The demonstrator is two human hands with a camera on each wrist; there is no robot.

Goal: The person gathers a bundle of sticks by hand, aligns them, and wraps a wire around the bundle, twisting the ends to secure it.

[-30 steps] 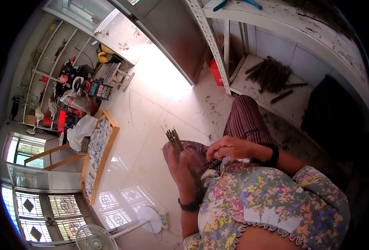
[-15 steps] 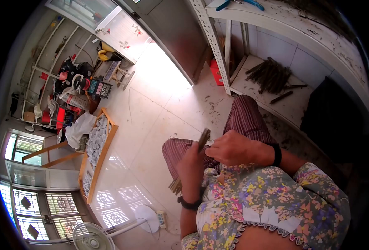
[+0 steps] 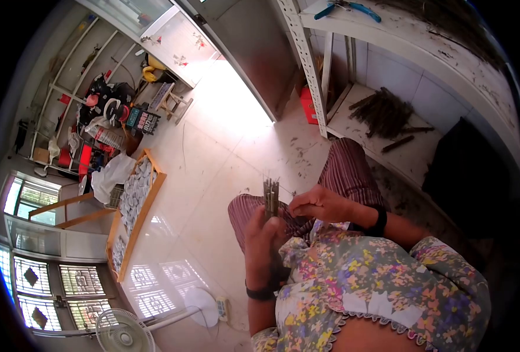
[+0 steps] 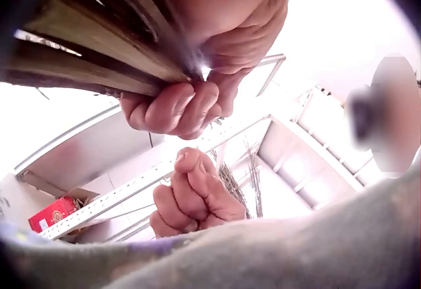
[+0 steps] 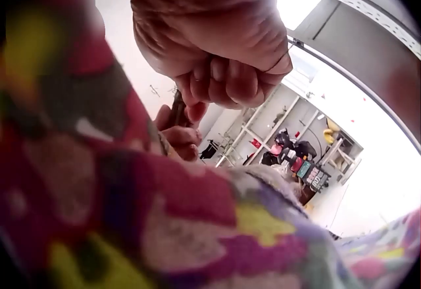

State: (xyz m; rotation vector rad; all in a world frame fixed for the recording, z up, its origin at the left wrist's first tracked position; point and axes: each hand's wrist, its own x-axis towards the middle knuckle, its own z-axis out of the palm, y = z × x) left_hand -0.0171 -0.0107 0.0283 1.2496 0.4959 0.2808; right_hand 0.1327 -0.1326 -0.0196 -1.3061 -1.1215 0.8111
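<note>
A bundle of short brown sticks [image 3: 271, 198] stands nearly upright in my left hand [image 3: 262, 237], whose fingers wrap its lower part. In the left wrist view the sticks [image 4: 85, 49] look split and greenish-brown, with the left fingers [image 4: 172, 110] curled beneath them. My right hand [image 3: 321, 205] is just to the right of the bundle, apart from it and over my lap. Its fingers are curled in, thumb against the index finger in the left wrist view, and no object shows between them. The right wrist view shows the right hand [image 5: 230, 59] as a loose fist.
A pile of dark sticks [image 3: 383, 111] lies on the low shelf, a single stick [image 3: 398, 144] beside it. Blue-handled pliers [image 3: 363, 10] rest on the upper shelf [image 3: 401, 32]. A wooden-framed tray [image 3: 148, 208] and a white fan [image 3: 125, 333] stand at left.
The bundle first leaned up-left, then turned over against the right hand, and now stands upright with its thin ends up. The right hand came close to it and has moved away slightly.
</note>
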